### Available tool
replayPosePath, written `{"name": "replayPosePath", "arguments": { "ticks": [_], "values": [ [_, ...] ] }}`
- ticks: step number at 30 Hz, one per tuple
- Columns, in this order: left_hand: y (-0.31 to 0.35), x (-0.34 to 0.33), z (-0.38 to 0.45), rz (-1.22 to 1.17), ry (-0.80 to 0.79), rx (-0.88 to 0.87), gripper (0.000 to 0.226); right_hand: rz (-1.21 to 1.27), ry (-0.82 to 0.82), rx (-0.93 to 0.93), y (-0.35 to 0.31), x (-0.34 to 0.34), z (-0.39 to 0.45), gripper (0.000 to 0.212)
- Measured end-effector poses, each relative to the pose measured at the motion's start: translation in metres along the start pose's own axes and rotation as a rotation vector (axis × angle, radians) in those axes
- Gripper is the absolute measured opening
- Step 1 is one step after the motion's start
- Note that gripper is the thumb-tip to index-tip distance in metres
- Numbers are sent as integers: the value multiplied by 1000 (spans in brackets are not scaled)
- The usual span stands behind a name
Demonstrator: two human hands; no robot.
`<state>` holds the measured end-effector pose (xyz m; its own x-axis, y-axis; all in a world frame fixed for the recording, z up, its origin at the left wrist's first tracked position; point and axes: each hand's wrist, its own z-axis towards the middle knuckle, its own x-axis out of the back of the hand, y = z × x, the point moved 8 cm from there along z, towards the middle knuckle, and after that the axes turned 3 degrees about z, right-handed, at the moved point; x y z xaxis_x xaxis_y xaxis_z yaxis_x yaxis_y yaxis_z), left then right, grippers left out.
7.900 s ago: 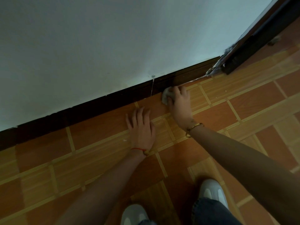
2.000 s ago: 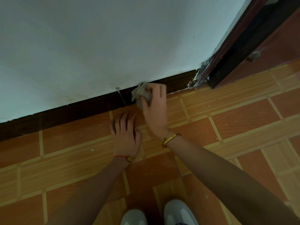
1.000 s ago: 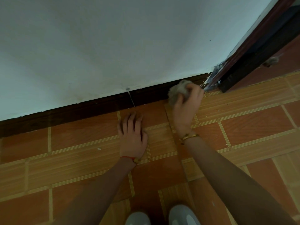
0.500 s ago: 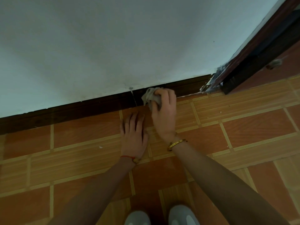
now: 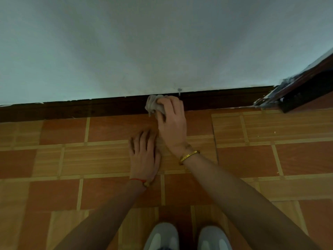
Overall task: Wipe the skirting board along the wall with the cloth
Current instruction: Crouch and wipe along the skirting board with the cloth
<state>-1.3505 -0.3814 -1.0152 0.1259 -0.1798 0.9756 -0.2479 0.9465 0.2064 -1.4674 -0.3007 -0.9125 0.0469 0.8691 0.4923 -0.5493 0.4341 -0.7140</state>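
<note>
My right hand (image 5: 172,123) grips a crumpled grey cloth (image 5: 153,104) against the dark skirting board (image 5: 90,110); my left hand (image 5: 144,156) lies flat, fingers spread, on the tiled floor (image 5: 252,159).

skirting board (image 5: 81,110) unobstructed leftward, door frame (image 5: 295,91) blocks its right end, floor (image 5: 252,159) open

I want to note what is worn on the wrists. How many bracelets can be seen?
2. A yellow bracelet sits on the right wrist, near the hand holding the cloth. A red bracelet sits on the left wrist, whose hand lies flat on the floor.
</note>
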Motion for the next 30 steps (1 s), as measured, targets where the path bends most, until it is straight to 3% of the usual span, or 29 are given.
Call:
{"name": "replayPosePath", "arguments": {
  "ticks": [4,8,10,14,19,22,25,30],
  "values": [
    [-28,5,-9,7,-3,71,53,-99,11,64,11,12,0,17],
    [-31,1,-11,-6,-26,102,54,-142,165,-137,58,64,-4,23],
    [-31,1,-11,-12,-22,106,54,-160,201,-132,65,75,-4,23],
    [-30,3,-11,-16,-17,101,54,-190,151,-38,52,57,-3,23],
    [-29,7,-11,-12,-4,90,55,-247,-76,313,10,-4,0,17],
    [-29,7,-10,-18,-7,85,55,-281,-125,397,6,-14,0,18],
    [-29,7,-10,-31,5,89,54,-294,-49,292,29,14,-5,14],
    [-29,7,-11,-23,-2,88,53,-200,207,-166,82,79,-10,23]
  ]
}}
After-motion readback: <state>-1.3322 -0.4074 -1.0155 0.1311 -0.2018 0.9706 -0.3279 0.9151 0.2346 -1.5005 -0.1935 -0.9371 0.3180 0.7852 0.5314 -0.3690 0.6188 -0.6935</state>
